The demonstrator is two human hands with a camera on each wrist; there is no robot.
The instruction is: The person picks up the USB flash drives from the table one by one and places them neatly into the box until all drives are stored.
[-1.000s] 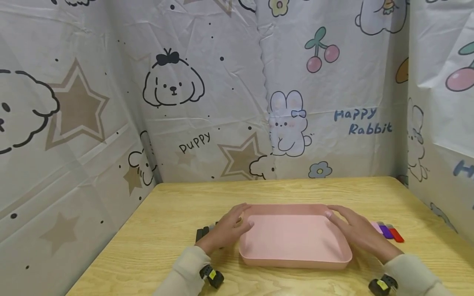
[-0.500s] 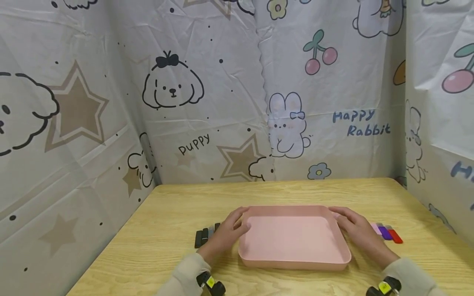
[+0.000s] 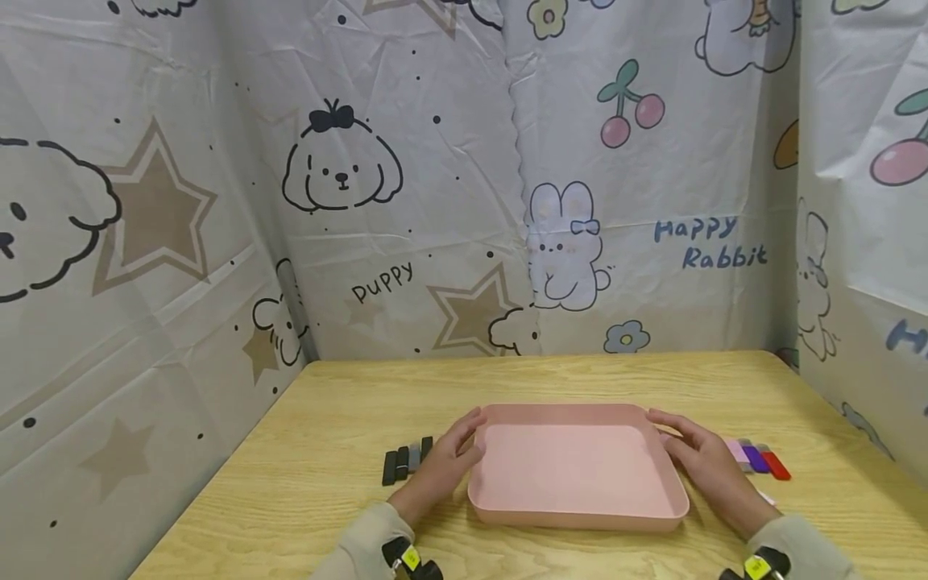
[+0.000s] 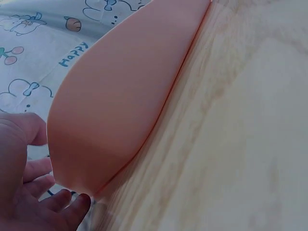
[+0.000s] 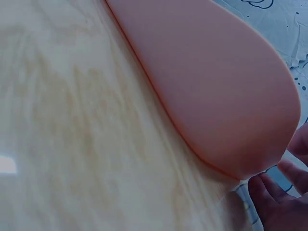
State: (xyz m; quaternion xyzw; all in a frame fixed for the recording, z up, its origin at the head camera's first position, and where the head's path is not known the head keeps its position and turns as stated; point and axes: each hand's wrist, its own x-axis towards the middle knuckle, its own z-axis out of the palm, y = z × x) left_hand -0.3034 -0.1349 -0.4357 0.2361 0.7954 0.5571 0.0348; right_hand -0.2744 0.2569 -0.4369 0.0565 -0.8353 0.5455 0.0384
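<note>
A shallow pink rectangular tray (image 3: 577,467) with rounded corners stands on the table, its inside bare. My left hand (image 3: 444,463) lies along its left side, fingertips at the far left corner and thumb by the rim. In the left wrist view, relaxed fingers (image 4: 77,210) meet the tray's outer wall (image 4: 110,96) low down. On the opposite side, my right hand (image 3: 709,466) has its fingertips at the far right corner, the thumb outside the wall. The right wrist view has the fingers (image 5: 262,190) right at the wall's lower edge. Neither hand curls round the tray.
Several small dark flat sticks (image 3: 403,463) lie in a row left of the left hand. Pink, purple (image 3: 755,457) and red (image 3: 776,465) ones with silvery ends lie beyond the right hand. A printed cloth (image 3: 406,201) encloses the wooden table (image 3: 348,403).
Both thumbs have come off the inside of the tray's rim to the outside, and the hands have shifted slightly outward. The tray stays in place. More of the dark sticks shows.
</note>
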